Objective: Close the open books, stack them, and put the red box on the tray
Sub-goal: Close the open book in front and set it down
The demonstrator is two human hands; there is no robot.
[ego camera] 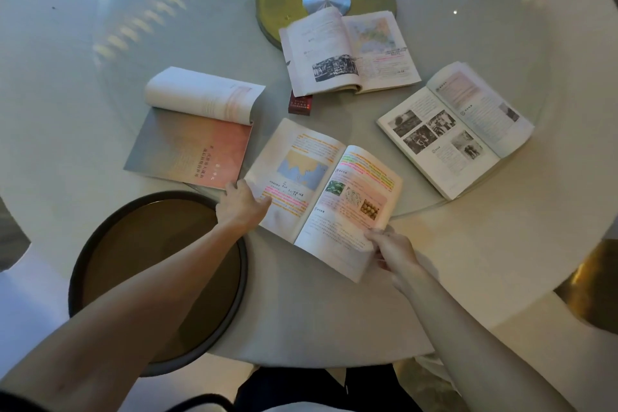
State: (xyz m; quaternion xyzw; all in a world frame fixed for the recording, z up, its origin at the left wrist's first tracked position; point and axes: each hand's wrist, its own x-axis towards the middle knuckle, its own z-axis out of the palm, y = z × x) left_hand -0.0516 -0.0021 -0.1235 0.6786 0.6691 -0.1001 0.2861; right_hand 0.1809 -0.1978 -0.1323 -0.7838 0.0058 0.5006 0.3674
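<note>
left hand [242, 202]: grips left edge of near open book [321, 191], thumb on page | right hand [393, 249]: pinches its lower right page corner | red box [300, 104]: on worktop [334, 318], just beyond that book, well apart from tray [157, 278]

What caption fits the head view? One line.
Nearest book held by left hand and right hand; red box lies off tray.

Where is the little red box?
In the head view, the red box lies mid-table at the far open book's near-left corner, right of the pink book.
</note>
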